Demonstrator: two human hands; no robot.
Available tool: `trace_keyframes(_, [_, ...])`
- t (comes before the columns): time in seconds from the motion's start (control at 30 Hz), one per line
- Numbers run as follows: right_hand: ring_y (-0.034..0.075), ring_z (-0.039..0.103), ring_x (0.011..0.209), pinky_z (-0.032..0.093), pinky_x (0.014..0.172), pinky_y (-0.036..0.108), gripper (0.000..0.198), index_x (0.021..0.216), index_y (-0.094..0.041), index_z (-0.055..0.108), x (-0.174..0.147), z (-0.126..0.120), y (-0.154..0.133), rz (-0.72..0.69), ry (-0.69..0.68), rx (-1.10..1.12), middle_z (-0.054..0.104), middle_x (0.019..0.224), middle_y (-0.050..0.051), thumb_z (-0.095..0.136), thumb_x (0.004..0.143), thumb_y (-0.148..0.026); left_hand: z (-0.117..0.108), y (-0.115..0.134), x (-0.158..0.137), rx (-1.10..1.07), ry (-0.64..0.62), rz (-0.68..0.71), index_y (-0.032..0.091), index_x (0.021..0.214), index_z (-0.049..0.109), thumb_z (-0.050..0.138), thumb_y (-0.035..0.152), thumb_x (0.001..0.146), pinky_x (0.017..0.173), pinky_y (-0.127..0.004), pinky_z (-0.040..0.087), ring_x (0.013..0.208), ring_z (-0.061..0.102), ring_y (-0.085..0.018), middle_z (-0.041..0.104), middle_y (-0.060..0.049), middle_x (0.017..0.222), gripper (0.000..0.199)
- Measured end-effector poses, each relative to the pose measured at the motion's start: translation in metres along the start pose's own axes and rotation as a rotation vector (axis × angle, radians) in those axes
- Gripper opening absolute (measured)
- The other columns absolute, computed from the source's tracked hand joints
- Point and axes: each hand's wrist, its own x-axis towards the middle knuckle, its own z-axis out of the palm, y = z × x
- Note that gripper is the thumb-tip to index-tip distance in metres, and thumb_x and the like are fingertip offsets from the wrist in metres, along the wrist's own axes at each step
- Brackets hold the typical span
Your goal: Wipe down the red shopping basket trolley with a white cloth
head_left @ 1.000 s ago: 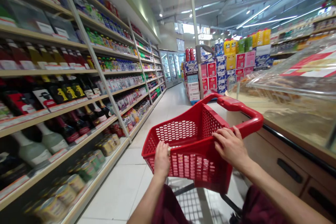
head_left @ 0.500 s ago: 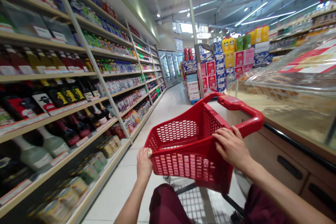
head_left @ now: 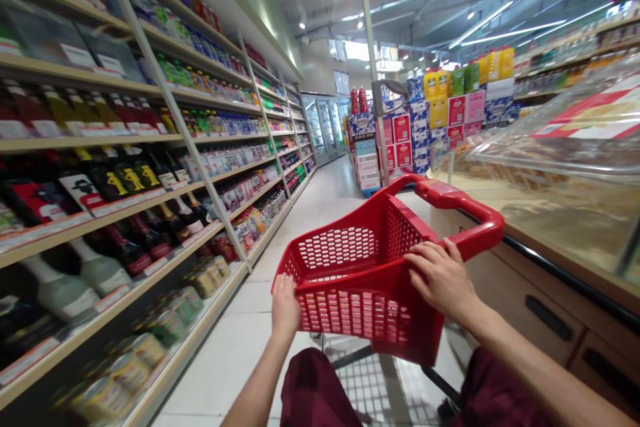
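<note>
A red plastic shopping cart point(head_left: 360, 313) with perforated sides stands sideways in front of my knees. My left hand point(head_left: 286, 303) is closed over the rim at its left end, fingers hooked over the edge. My right hand point(head_left: 443, 277) grips the near rim at the right, close to the red push handle point(head_left: 483, 220), with fingers bent over the top. Inside, the part of the basket that shows holds no goods.
Shelves point(head_left: 200, 187) of bottles and cans line the left side. A counter point(head_left: 530, 307) with a plastic-covered display stands close on the right. Stacked drink cartons point(head_left: 403, 140) and a pole point(head_left: 383, 140) rise beyond the cart. Glass-door coolers point(head_left: 323, 123) stand at the aisle's far end.
My left hand has slid slightly right along the cart's rim, from the corner onto the near edge. My right hand and the cart have barely moved.
</note>
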Motion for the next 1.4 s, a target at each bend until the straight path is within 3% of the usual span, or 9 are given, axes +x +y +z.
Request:
trace_keyframes(0.17, [0.021,0.053,0.095,0.020,0.095,0.044,0.029,0.095,-0.019,0.062,0.011,-0.006,0.026,0.039,0.063,-0.091,0.065,0.098,0.006,0.039,0.082,-0.030,0.023,0.037,-0.001,-0.064,-0.079,0.142,0.020,0.109,0.054,0.033,0.004,0.072,0.099,-0.037,0.037,0.117,0.042,-0.016,0.053,-0.005,0.121,0.045])
trace_keyframes(0.33, [0.022,0.053,0.089,0.020,0.093,0.043,0.032,0.087,-0.018,0.065,0.019,-0.015,0.045,0.096,0.044,-0.179,0.066,0.089,0.006,0.036,0.085,-0.030,0.018,0.050,0.006,-0.072,-0.049,0.098,0.013,0.113,0.049,0.027,0.001,0.072,0.099,-0.048,0.034,0.120,0.039,-0.021,0.054,-0.012,0.117,0.049])
trace_keyframes(0.53, [0.020,0.052,0.088,0.015,0.096,0.043,0.027,0.088,-0.022,0.065,0.017,-0.014,0.035,0.097,0.035,-0.121,0.066,0.089,0.003,0.039,0.085,-0.028,0.045,0.134,0.007,-0.140,-0.130,0.302,0.016,0.120,0.043,0.029,0.009,0.080,0.102,-0.035,0.033,0.125,0.030,-0.015,0.043,-0.007,0.130,0.043])
trace_keyframes(0.77, [0.020,0.051,0.093,0.011,0.099,0.043,0.024,0.089,-0.022,0.064,0.013,-0.012,0.033,0.123,0.082,-0.054,0.066,0.092,0.002,0.041,0.084,-0.027,0.015,0.057,0.012,-0.055,-0.046,0.152,0.013,0.112,0.050,0.025,-0.001,0.070,0.099,-0.048,0.034,0.121,0.037,-0.022,0.053,-0.012,0.119,0.051])
trace_keyframes(0.83, [0.020,0.052,0.090,0.010,0.099,0.044,0.022,0.086,-0.022,0.065,0.014,-0.010,0.030,0.133,0.117,-0.048,0.066,0.088,0.002,0.043,0.083,-0.027,0.019,0.066,0.013,-0.051,-0.034,0.149,0.012,0.112,0.050,0.026,0.002,0.074,0.099,-0.047,0.035,0.120,0.038,-0.022,0.053,-0.013,0.118,0.046])
trace_keyframes(1.0, [0.018,0.052,0.090,0.012,0.100,0.043,0.020,0.088,-0.022,0.064,0.014,-0.011,0.029,0.092,0.116,-0.042,0.066,0.088,0.001,0.045,0.083,-0.025,0.049,0.137,0.009,-0.120,-0.047,0.312,0.015,0.118,0.045,0.027,0.006,0.079,0.100,-0.039,0.035,0.123,0.033,-0.018,0.045,-0.010,0.129,0.044])
trace_keyframes(1.1, [0.018,0.052,0.090,0.013,0.099,0.042,0.021,0.089,-0.023,0.064,0.013,-0.012,0.030,0.082,0.122,-0.036,0.066,0.089,0.001,0.044,0.083,-0.024,0.045,0.116,0.006,-0.144,-0.008,0.348,0.015,0.118,0.044,0.028,0.006,0.079,0.099,-0.043,0.035,0.124,0.033,-0.019,0.047,-0.011,0.127,0.044])
trace_keyframes(1.23, [0.019,0.051,0.091,0.013,0.099,0.042,0.021,0.088,-0.023,0.064,0.012,-0.010,0.027,0.103,0.140,-0.010,0.066,0.089,0.002,0.044,0.083,-0.025,0.034,0.058,0.006,-0.068,0.051,0.184,0.010,0.113,0.049,0.025,0.001,0.074,0.098,-0.045,0.035,0.122,0.035,-0.022,0.051,-0.015,0.120,0.046])
trace_keyframes(1.4, [0.020,0.051,0.091,0.012,0.099,0.043,0.021,0.089,-0.022,0.064,0.011,-0.009,0.025,0.102,0.143,-0.001,0.066,0.089,0.002,0.044,0.083,-0.026,0.049,0.089,0.004,-0.089,0.012,0.243,0.014,0.115,0.047,0.029,0.008,0.079,0.099,-0.042,0.035,0.122,0.036,-0.019,0.049,-0.012,0.124,0.041])
